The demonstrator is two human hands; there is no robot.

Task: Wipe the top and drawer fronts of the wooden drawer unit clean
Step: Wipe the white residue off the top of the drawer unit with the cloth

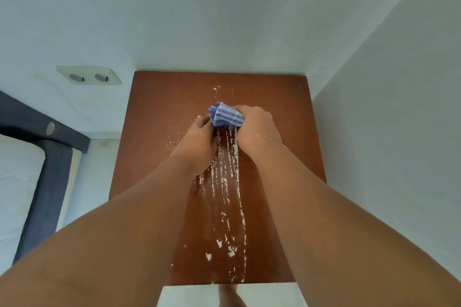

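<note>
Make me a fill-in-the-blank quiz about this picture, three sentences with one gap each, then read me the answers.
1. The left hand and the right hand both hold a striped cloth coloured white and ____.
2. The streaks smeared along the wooden top are ____ in colour.
3. The wall socket to the left of the unit has ____ outlets.

Missing words: blue; white; two.

The cloth [225,115] is found on the top [282,107], toward its far edge (between left hand [199,143] and right hand [257,129]); smears [228,189] are spread from it to the near edge.
</note>
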